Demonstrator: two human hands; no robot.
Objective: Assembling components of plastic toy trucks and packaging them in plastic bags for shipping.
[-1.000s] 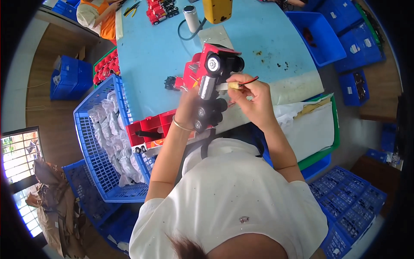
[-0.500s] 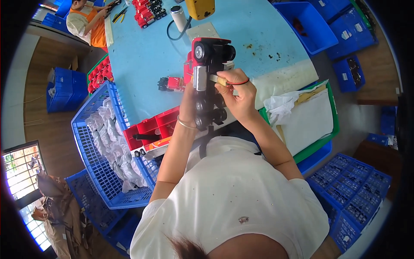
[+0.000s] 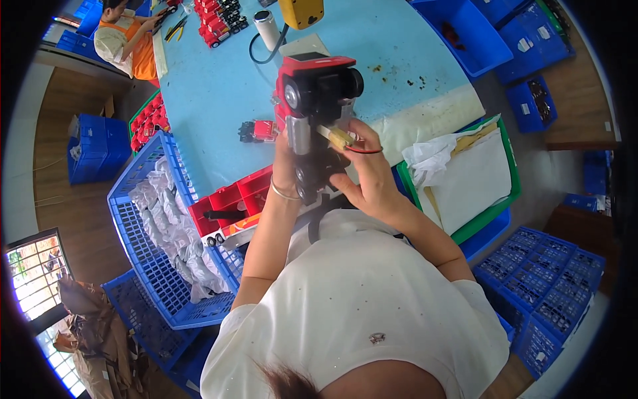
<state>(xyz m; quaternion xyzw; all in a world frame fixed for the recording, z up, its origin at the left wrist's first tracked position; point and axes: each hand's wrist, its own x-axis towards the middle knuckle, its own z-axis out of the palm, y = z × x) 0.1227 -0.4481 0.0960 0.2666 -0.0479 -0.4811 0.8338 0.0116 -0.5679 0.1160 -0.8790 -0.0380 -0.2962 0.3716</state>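
A red-and-black toy truck (image 3: pixel 323 88) is held up over the table's near edge, its black underside and wheels partly towards me. My left hand (image 3: pixel 284 163) grips it from the left side, with the fingers partly hidden behind it. On its right is my right hand (image 3: pixel 373 178), the thumb spread away from the bent fingers. Against those fingers lies a slim, yellowish piece (image 3: pixel 340 137), whose pale end points at the truck. A red-and-dark strand (image 3: pixel 365 151) runs from this piece across the fingers. The truck's lower end is blurred.
A smaller red toy truck (image 3: pixel 259 131) lies on the blue table (image 3: pixel 219 100). At left stand a red divided tray (image 3: pixel 251 189) and a blue crate (image 3: pixel 143 229) of wrapped items; at right, a green-rimmed tray (image 3: pixel 508 163). A co-worker (image 3: pixel 126 40) works at far left.
The truck has tilted, and its upper end has shifted slightly left. My right thumb has come away from the yellowish piece and dropped lower. That piece now slants downward to the right.
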